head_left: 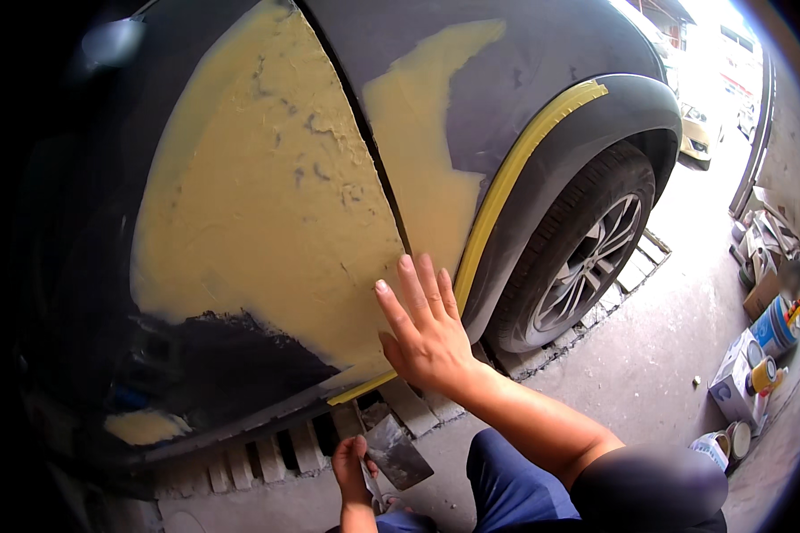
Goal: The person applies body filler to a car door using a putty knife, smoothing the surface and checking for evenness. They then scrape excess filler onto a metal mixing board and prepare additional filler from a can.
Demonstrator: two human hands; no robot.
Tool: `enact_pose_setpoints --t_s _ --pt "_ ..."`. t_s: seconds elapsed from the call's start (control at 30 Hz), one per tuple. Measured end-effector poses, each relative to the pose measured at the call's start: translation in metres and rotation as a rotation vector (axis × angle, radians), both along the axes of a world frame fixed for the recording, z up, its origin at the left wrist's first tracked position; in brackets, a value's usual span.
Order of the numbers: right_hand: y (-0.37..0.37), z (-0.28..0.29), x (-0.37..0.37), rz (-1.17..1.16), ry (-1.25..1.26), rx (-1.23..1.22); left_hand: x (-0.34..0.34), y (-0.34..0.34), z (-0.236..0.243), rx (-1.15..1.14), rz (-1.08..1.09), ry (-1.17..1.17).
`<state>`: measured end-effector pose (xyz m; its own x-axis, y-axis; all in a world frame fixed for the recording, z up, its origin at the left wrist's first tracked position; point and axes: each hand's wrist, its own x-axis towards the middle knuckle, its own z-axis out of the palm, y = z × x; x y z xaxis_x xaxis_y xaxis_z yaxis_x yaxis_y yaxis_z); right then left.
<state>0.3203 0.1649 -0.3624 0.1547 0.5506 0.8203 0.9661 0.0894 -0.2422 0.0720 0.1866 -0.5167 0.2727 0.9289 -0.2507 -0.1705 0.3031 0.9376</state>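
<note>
Dried-looking yellow body filler [258, 178] covers much of a dark car door [213, 351], with pits and rough ridges near its front edge. A second yellow patch [427, 160] lies on the fender, across the dark door gap. My right hand [427, 333] is open, fingers spread, over the lower filler by that gap; whether the palm touches the panel I cannot tell. Low beneath the sill, my left hand [351, 466] is closed on a flat grey metal putty plate [400, 453], smeared on its face. A thin pale strip shows beside that hand, its kind unclear.
Yellow masking tape [507, 186] edges the dark wheel arch trim above the front wheel [587, 258]. Slatted floor grating [307, 447] runs under the car. To the right, paint cans [762, 375], a blue bucket [773, 327] and boxes [736, 386] stand along the wall.
</note>
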Motion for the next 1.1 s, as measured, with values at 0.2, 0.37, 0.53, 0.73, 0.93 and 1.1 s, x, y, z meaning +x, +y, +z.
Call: enact_pose_setpoints --t_s 0.2,0.37,0.53,0.73,0.93,1.1 --pt "-0.003 -0.014 -0.006 -0.022 0.004 -0.056 -0.001 0.000 -0.002 -0.025 0.028 -0.028" --pt "-0.004 -0.012 -0.014 -0.018 0.005 -0.057 0.001 0.000 -0.001 -0.028 0.004 0.023" --pt "0.008 -0.017 -0.021 0.051 0.017 -0.097 0.004 -0.001 0.004 -0.039 0.005 0.060" --pt "0.003 -0.079 -0.022 0.057 -0.005 -0.210 0.008 -0.001 0.005 0.014 0.001 0.112" --pt "-0.006 -0.062 -0.030 0.089 0.054 -0.140 -0.003 0.005 -0.010 0.051 -0.006 0.113" --pt "0.008 -0.072 -0.018 0.053 0.005 -0.146 0.007 0.002 -0.002 0.021 0.003 0.130"
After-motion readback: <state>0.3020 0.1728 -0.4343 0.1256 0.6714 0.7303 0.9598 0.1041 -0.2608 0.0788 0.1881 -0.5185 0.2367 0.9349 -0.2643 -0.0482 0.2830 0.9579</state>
